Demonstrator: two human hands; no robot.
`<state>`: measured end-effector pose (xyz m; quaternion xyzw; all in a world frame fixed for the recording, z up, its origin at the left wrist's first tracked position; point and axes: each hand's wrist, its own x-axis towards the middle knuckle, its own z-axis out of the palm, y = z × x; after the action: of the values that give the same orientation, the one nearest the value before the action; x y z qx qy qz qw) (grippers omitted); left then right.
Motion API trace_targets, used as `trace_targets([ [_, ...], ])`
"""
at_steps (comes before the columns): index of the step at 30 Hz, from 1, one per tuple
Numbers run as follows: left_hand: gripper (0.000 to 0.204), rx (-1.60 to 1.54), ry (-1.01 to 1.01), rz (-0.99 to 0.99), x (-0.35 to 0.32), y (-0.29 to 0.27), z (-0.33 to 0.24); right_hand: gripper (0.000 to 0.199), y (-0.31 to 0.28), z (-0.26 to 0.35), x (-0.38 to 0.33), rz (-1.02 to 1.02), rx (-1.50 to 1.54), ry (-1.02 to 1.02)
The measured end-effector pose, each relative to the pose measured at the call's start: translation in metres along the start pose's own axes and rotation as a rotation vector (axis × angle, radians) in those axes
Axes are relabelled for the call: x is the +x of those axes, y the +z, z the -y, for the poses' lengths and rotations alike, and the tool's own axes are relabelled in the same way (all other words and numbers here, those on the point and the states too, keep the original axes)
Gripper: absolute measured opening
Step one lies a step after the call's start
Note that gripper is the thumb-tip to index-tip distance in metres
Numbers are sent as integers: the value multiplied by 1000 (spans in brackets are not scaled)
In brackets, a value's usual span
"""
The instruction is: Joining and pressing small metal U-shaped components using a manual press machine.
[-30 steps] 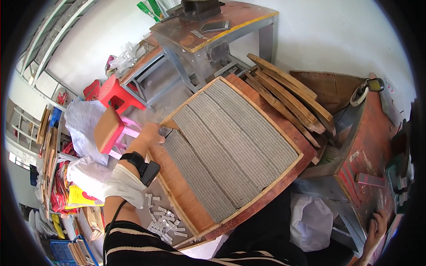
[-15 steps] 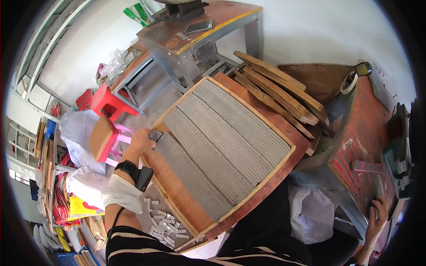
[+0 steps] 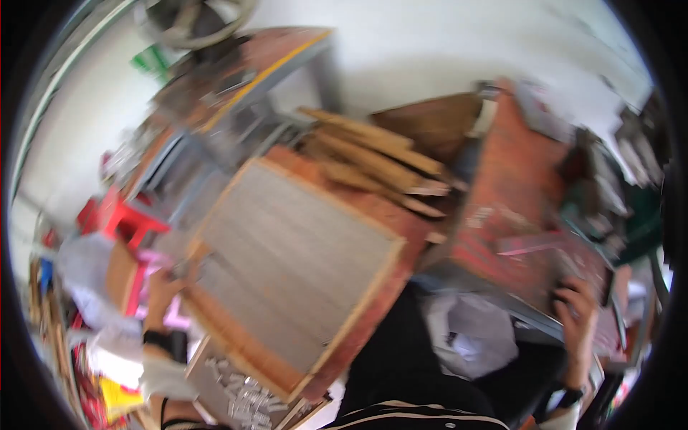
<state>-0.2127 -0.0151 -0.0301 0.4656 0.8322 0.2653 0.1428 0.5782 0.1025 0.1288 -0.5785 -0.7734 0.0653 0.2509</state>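
A shallow wooden tray [image 3: 326, 355] lies tilted across the view, packed with long rows of small grey pieces [image 3: 301, 251]. My left hand [image 3: 163, 290] is at the tray's left rim, its fingers closed on a small dark grey block [image 3: 182, 269], blurred by motion. Bare wood shows along the tray's near left side. Over at the right, my right hand [image 3: 575, 307] rests by the edge of a worn red worktop [image 3: 476, 215], fingers apart. A pinkish flat bar [image 3: 527, 244] lies on that worktop, just beyond this hand.
Under the tray's left corner, an open box [image 3: 247, 394] holds several loose silvery pieces. Wooden boards [image 3: 380, 161] are stacked behind the tray. A white-lined bin [image 3: 469, 337] stands between tray and worktop. Red and pink stools [image 3: 129, 215] stand left; a table [image 3: 279, 61] is behind.
The whole view has swung toward the right, so the tray and my left hand appear further left. More of the right worktop shows. My right hand still rests by its edge.
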Motion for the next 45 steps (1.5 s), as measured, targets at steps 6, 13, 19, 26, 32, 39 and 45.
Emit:
trace_targets([
  [6,36,-337,9,126,-20,-17,-213,22,-6,-7,8,11,178,-79],
  [13,51,-279,708,746,-59,106,-523,29,-33,-27,-6,-63,213,-52],
  [19,44,34,1304,705,-146,222,-639,72,-23,-35,-5,-47,238,-46],
  [26,53,-46,1330,666,-177,251,-637,90,-10,-65,-16,-53,-218,80],
  [32,61,-263,1361,411,-182,266,-620,103,-9,-52,-6,118,-272,58],
  [39,62,-265,1374,440,-173,267,-618,96,-25,-74,8,114,210,-57],
  [45,60,-368,1297,552,-166,261,-612,67,-21,-74,11,29,374,-109],
])
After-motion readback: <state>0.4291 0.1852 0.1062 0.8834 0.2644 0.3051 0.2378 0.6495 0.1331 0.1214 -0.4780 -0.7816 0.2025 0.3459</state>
